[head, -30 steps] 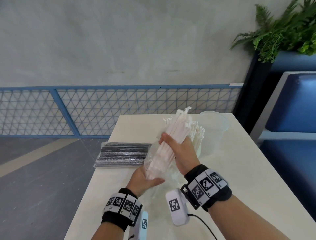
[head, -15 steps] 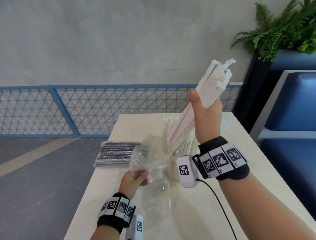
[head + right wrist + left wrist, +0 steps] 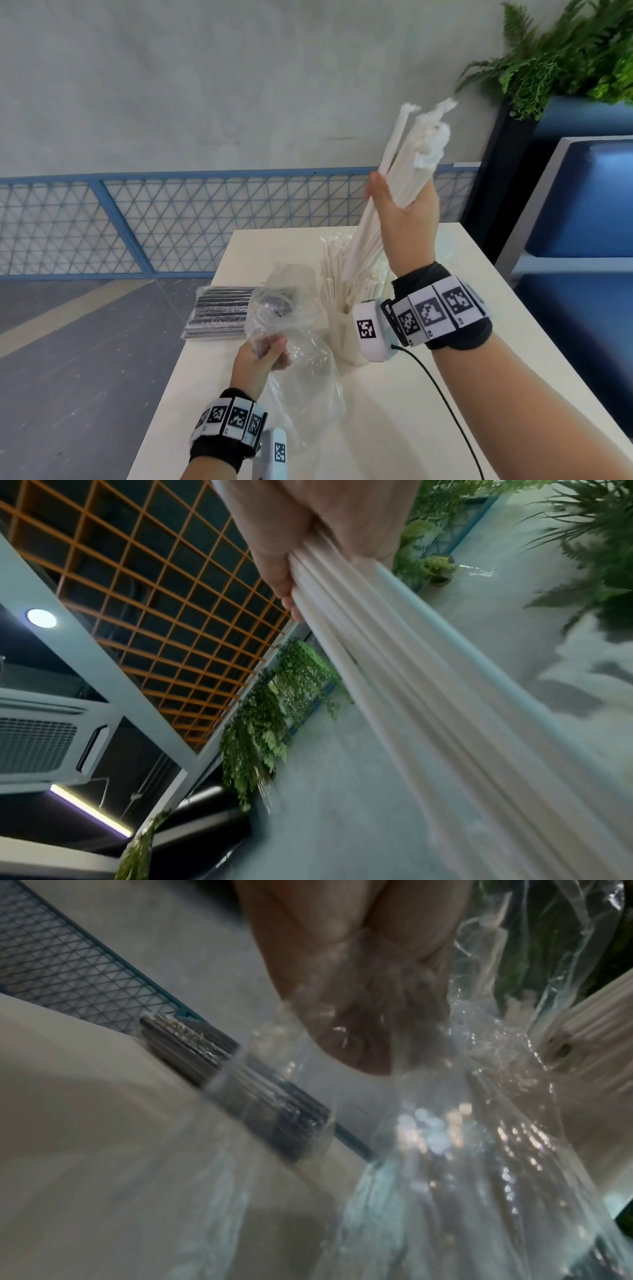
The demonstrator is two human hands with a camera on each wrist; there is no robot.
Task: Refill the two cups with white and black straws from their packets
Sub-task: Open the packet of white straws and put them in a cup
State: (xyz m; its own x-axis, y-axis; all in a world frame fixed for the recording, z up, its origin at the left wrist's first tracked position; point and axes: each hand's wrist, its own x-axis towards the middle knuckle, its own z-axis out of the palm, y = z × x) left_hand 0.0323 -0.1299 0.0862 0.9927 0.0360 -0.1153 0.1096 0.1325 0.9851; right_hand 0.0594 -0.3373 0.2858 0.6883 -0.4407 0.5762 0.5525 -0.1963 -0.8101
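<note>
While the white straws [image 3: 400,178] are raised clear above the desk [image 3: 394,411], the right hand [image 3: 406,219] is wrapped tight around the bundle's middle, lower ends angled toward the cup [image 3: 346,329] already holding white straws, probably so they can be dropped in. Left hand [image 3: 262,354]: fingers pinch the crumpled clear packet [image 3: 301,349], apparently empty, kept aside near the cup. Black straws [image 3: 219,313]: sealed, lying flat at the desk's left edge, untouched.

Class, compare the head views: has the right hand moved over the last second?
Yes. The right hand, gripping the white straws, has risen from table level to the blue railing.
</note>
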